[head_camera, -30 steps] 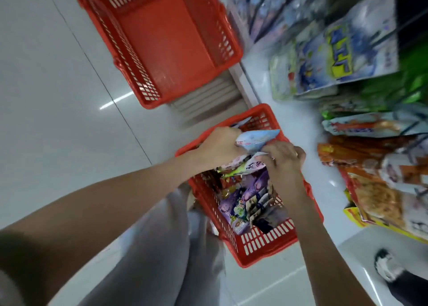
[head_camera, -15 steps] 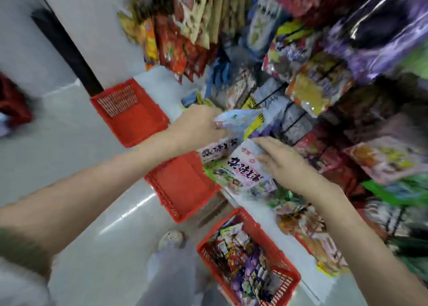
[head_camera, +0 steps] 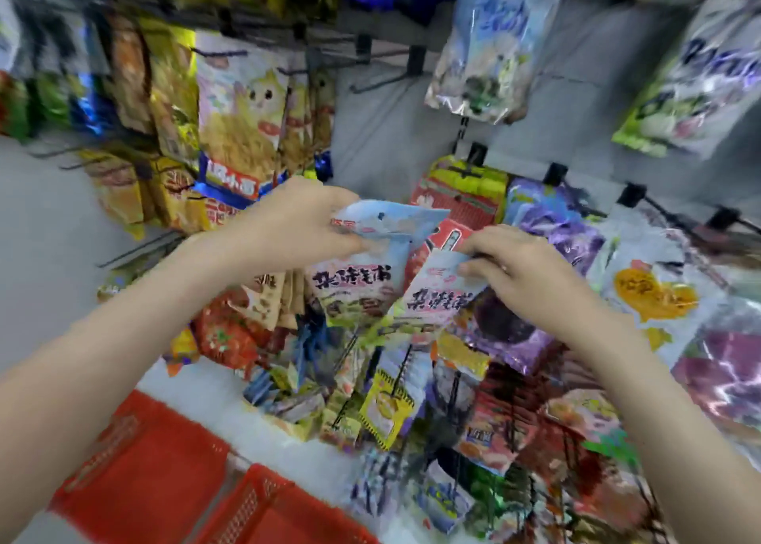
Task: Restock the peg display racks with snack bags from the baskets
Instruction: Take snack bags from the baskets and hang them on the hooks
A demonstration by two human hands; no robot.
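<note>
My left hand (head_camera: pixel 296 224) grips the top of a pale blue and pink snack bag (head_camera: pixel 362 271) with dark lettering, held up in front of the peg rack. My right hand (head_camera: pixel 523 271) pinches the top edge of a second, matching snack bag (head_camera: pixel 440 296) just to its right. Both bags hang down from my fingers and overlap slightly. Behind them, the grey peg display rack (head_camera: pixel 383 131) carries many hanging snack bags, with several bare black pegs (head_camera: pixel 383 80) near the top middle.
Two red plastic baskets (head_camera: pixel 164 473) sit on the floor at the lower left. A cat-print noodle bag (head_camera: pixel 243 123) hangs upper left, purple bags (head_camera: pixel 556 230) at the right. Densely packed bags fill the lower rows. The picture is motion-blurred.
My view swung up from the basket on the floor to the peg rack. Both hands rose with the two bags from the basket to rack height.
</note>
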